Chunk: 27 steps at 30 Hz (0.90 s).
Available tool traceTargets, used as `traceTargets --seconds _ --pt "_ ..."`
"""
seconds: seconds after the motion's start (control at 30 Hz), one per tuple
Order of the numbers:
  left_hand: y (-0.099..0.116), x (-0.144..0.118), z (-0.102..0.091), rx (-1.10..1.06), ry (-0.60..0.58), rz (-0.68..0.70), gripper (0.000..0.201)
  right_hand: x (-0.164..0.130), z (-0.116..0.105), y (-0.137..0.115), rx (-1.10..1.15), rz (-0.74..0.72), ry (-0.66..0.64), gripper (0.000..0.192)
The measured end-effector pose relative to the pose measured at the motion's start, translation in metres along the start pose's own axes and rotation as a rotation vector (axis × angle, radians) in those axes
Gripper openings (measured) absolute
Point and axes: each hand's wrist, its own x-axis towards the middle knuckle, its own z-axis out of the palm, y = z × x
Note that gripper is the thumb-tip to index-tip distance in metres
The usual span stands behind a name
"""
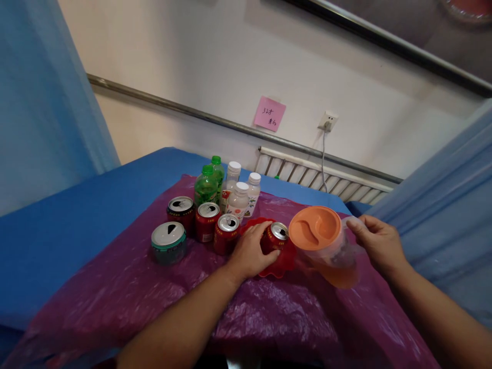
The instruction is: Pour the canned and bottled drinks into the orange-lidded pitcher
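Observation:
My left hand [251,252] is wrapped around a red drink can [275,236] with an opened top, which is over a red scalloped dish [282,265]. Whether the can touches the dish is hidden. With my right hand [374,241] I grip the handle of a clear pitcher [342,264], closed by an orange lid [315,228]. Amber liquid shows low in the pitcher, which tilts toward the can. Left of my left hand stand more opened red cans [226,234] and a wider teal can [168,243].
Two green bottles [206,185] and several white-capped bottles [238,201] stand behind the cans. Purple plastic sheeting [184,307] covers part of the blue surface [57,241]. A radiator [300,171] and a plugged socket [328,121] are at the wall, with blue curtains [42,92] at both sides.

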Motion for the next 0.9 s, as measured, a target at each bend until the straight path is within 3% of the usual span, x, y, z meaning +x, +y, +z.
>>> traceTargets --seconds 0.37,0.9 --pt "0.001 0.0 0.0 -0.015 0.003 -0.021 0.068 0.001 0.0 0.004 -0.027 -0.061 -0.006 0.057" --pt "0.002 0.001 -0.002 -0.017 0.026 -0.02 0.066 0.003 0.005 0.011 0.059 -0.021 -0.008 0.053"
